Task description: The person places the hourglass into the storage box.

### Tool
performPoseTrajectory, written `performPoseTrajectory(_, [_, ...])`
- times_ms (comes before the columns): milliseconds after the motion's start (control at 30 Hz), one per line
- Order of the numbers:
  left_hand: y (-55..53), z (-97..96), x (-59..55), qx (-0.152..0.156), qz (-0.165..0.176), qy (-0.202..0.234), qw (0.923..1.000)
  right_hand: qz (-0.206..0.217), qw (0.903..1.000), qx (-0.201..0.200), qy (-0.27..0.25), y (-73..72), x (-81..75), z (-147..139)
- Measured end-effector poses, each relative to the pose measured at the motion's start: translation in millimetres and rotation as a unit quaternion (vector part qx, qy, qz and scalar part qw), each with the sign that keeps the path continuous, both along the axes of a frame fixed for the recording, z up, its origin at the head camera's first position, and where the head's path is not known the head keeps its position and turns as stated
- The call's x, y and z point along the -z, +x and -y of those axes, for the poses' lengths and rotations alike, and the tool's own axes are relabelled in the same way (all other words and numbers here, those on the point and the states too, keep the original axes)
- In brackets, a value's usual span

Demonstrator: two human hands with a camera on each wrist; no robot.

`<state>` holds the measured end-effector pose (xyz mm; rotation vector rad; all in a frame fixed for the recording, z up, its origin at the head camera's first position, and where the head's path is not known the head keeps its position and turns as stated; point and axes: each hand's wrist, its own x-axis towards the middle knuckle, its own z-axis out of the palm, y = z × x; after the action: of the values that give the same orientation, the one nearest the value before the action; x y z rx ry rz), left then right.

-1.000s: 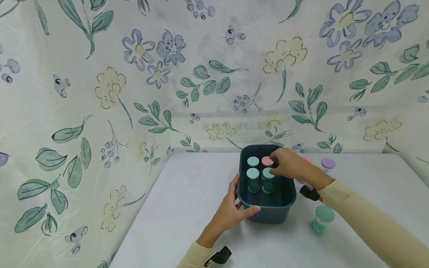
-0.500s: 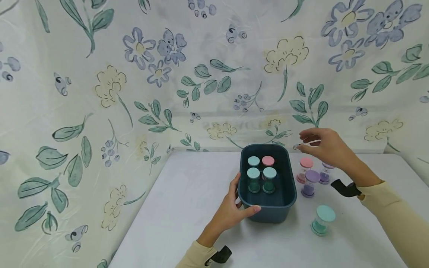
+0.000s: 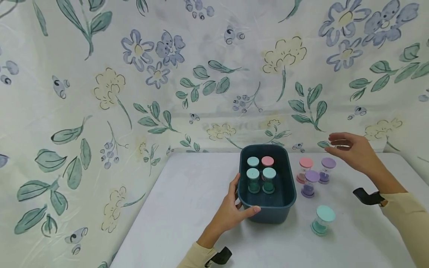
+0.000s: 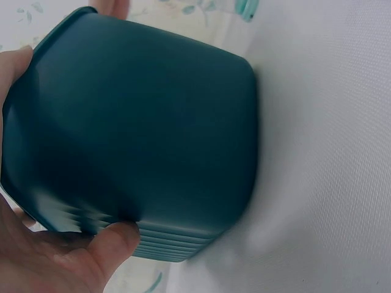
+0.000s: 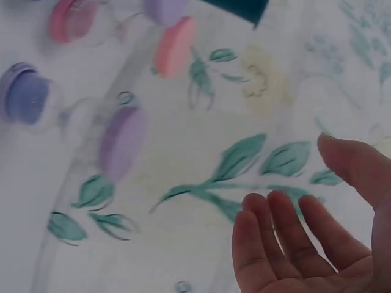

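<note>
My left hand (image 3: 225, 213) grips the near left corner of a dark teal plastic bin (image 3: 268, 215), thumb over the front rim and fingers along the side. Inside the bin stand several small sand timers, with mint caps and one pink cap (image 3: 267, 161). My right hand (image 3: 358, 153) is raised off the table at the right, holding nothing, its fingers loosely bent and apart from the thumb in the right wrist view. Nearest to it is a purple sand timer (image 3: 328, 163). Beside that stand another purple sand timer (image 3: 311, 178) and a pink sand timer (image 3: 305, 163).
A mint sand timer (image 3: 324, 216) stands alone on the white table (image 3: 194, 178), right of the bin's near end. A flower-printed cloth (image 3: 201, 74) hangs behind the table and along its left side.
My right hand has let go of a mint-capped sand timer inside the bin, lifted out and moved right past the purple and pink timers. My left hand has kept its grip on the bin.
</note>
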<state>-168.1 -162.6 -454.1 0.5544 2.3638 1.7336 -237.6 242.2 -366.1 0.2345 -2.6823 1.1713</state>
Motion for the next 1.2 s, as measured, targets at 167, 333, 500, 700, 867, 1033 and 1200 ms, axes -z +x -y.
performPoseTrajectory(167, [0.1, 0.2, 0.3, 0.003, -0.002, 0.001, 1.0, 0.041, 0.9991, 0.013, 0.005, -2.1, 21.1, -16.5])
performPoseTrajectory(333, [0.6, 0.7, -0.8, 0.001, -0.003, 0.002, 1.0, 0.067, 0.9974, 0.021, -0.015, -3.6, 40.8, -24.7])
performPoseTrajectory(500, [0.8, 1.1, -0.8, 0.0, -0.005, 0.001, 1.0, 0.094, 0.995, 0.021, -0.027, -4.1, 57.5, -25.1])
performPoseTrajectory(700, [0.4, 0.3, 0.4, 0.0, -0.003, 0.0, 1.0, 0.125, 0.9912, 0.024, -0.037, -1.2, 72.0, -21.8])
performPoseTrajectory(867, [0.2, -0.1, 1.0, -0.003, 0.0, -0.003, 1.0, 0.131, 0.9897, 0.033, -0.048, 0.1, 77.4, -20.1])
performPoseTrajectory(1033, [0.5, -0.1, 1.0, -0.003, -0.002, -0.004, 1.0, 0.132, 0.9885, 0.043, -0.06, 1.4, 79.1, -17.9])
performPoseTrajectory(1200, [0.9, -0.4, 1.0, -0.002, -0.004, -0.004, 1.0, 0.118, 0.9897, 0.055, -0.06, 2.5, 82.9, -16.4])
